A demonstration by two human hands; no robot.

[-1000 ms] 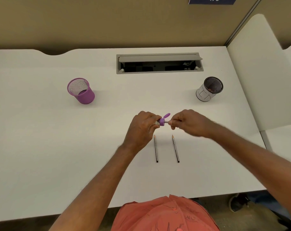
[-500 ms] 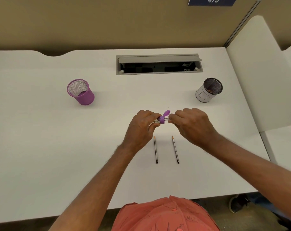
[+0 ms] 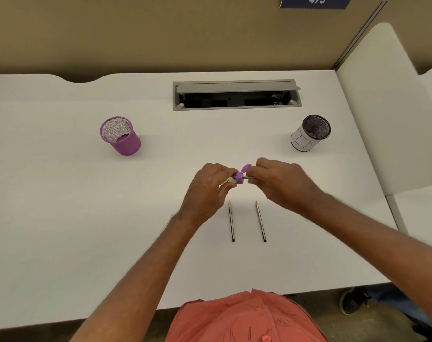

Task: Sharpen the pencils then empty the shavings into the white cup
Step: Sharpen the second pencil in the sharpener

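My left hand (image 3: 207,191) grips a small purple sharpener (image 3: 240,177) with its lid flipped up, held above the middle of the white desk (image 3: 61,218). My right hand (image 3: 279,183) pinches a pencil (image 3: 249,177) whose tip is inside the sharpener; most of the pencil is hidden in my fingers. Two sharpened pencils, one (image 3: 231,221) on the left and one (image 3: 260,221) on the right, lie side by side just below my hands. The white cup (image 3: 302,141) with a dark mesh inside stands at the right, far from both hands.
A purple mesh cup (image 3: 122,138) stands at the left of the desk. A grey cable hatch (image 3: 236,94) is open at the back centre. A white divider panel (image 3: 382,107) borders the desk's right side.
Both hands stay together at the sharpener. My right hand has turned slightly at the wrist, its fingers shifting on the pencil. The pencils on the desk have not moved.
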